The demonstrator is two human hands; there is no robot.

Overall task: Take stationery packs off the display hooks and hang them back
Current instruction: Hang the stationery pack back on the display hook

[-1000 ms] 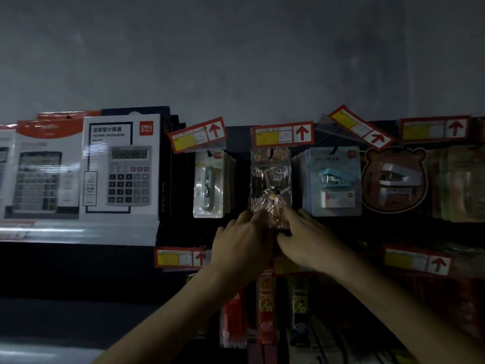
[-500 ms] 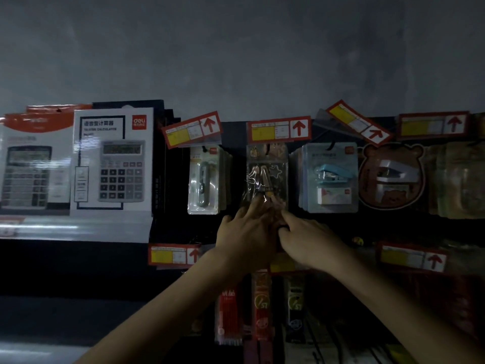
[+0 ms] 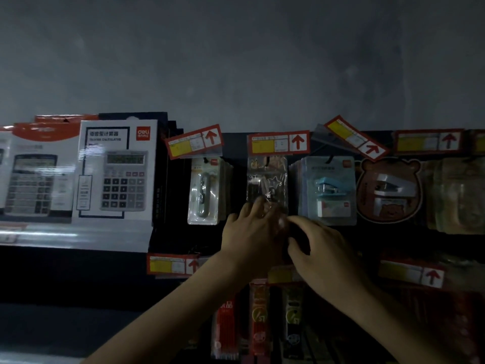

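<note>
Stationery pack (image 3: pixel 267 179) hangs upright in the top row of hooks. Its long axis is vertical, with the header card up under a red price tag (image 3: pixel 278 143) and the bottom edge down at the hands. At far left stand glossy white calculator boxes (image 3: pixel 115 174), then a rigid clear blister pack (image 3: pixel 203 190) holding a grey oblong tool. The stationery pack is a rectangle of crinkly clear film. The left hand (image 3: pixel 252 232) grips its bottom edge with curled fingers. The right hand (image 3: pixel 322 250) is just beside it, thumb and forefinger bent toward the lower right corner; the dim blur hides whether they pinch. Further right hang a pale blue stapler pack (image 3: pixel 329 190) and a bear-shaped card (image 3: pixel 389 190).
</note>
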